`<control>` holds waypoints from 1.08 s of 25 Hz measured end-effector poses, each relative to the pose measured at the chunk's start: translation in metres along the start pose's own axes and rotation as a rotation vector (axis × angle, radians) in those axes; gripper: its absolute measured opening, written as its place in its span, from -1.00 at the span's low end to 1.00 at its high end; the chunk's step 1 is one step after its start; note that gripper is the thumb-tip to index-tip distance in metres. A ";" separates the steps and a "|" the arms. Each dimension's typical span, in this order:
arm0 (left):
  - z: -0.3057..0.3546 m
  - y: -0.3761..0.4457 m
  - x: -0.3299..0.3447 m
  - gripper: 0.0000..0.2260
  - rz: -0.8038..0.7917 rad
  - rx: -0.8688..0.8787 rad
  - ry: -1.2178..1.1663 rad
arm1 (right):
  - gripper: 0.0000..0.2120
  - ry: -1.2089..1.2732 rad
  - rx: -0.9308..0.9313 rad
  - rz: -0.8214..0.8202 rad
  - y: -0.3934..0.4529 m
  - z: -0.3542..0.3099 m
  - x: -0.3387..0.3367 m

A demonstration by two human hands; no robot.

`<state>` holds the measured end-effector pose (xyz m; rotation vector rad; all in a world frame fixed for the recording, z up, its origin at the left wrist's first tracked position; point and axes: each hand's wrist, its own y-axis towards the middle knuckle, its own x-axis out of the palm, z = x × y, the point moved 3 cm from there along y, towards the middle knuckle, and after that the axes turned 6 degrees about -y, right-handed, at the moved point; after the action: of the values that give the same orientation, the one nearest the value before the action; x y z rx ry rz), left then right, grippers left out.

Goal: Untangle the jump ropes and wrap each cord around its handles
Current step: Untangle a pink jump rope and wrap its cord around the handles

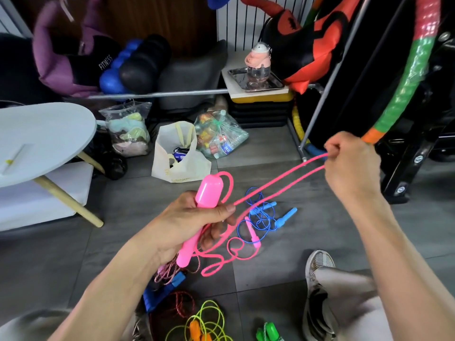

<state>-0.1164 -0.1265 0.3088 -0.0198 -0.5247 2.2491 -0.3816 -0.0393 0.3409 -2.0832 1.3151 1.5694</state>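
Observation:
My left hand (187, 225) grips a pink jump-rope handle (208, 193), its thin end pointing down toward me. Up and to the right, my right hand (349, 163) pinches a doubled length of the pink cord (278, 182) and holds it stretched taut from the handle. More pink cord lies looped on the floor tiles, and its second pink handle (253, 236) rests among a tangled blue rope (264, 217) with light-blue handles (286, 216). Near my legs lie a red-and-white braided rope (170, 271), a yellow-green rope with orange handles (204, 323) and green handles (269, 332).
A pale round table (44, 139) stands at left. A white tote bag (177, 156) and plastic bags (219, 136) sit ahead on the tiles. A metal rack with a green-and-pink hoop (406, 77) rises at right. My shoe (317, 269) is at lower right.

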 end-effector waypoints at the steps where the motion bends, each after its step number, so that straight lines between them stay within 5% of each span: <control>1: 0.001 -0.001 0.000 -0.80 0.007 0.014 -0.005 | -0.78 -0.105 0.052 0.014 0.001 0.003 -0.002; 3: 0.003 -0.003 0.002 -0.80 0.011 0.045 -0.022 | -0.65 -0.063 -0.032 -0.117 -0.009 -0.011 0.006; 6: 0.001 0.000 0.004 -0.82 0.028 0.064 -0.025 | -0.51 0.643 -0.193 -0.864 -0.056 -0.062 0.024; 8: 0.000 0.003 0.003 -0.80 0.052 0.070 -0.036 | -0.68 0.776 -0.277 -1.135 -0.079 -0.081 0.030; 11: 0.000 0.002 0.005 -0.79 0.032 0.070 -0.029 | -0.87 0.742 -0.237 -0.907 -0.064 -0.073 0.031; 16: 0.004 0.002 -0.004 -0.83 0.009 0.018 0.059 | -0.84 0.482 0.016 -0.090 -0.004 -0.011 0.011; 20: 0.010 0.000 -0.012 -0.82 0.043 0.049 -0.049 | -0.83 0.151 0.103 0.081 0.002 0.008 -0.001; 22: 0.010 -0.002 -0.010 -0.83 0.027 0.080 -0.069 | -0.67 0.270 -0.032 -0.122 -0.014 -0.016 0.005; 24: 0.008 -0.001 -0.005 -0.81 0.022 0.087 -0.070 | -0.58 0.665 -0.095 -0.604 -0.044 -0.048 0.016; 27: 0.005 0.002 -0.002 -0.75 0.046 0.093 -0.082 | -0.86 0.815 -0.174 -1.086 -0.080 -0.076 0.031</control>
<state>-0.1175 -0.1304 0.3120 0.1094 -0.4665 2.3243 -0.2705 -0.0573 0.3194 -2.8610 -0.0301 0.3713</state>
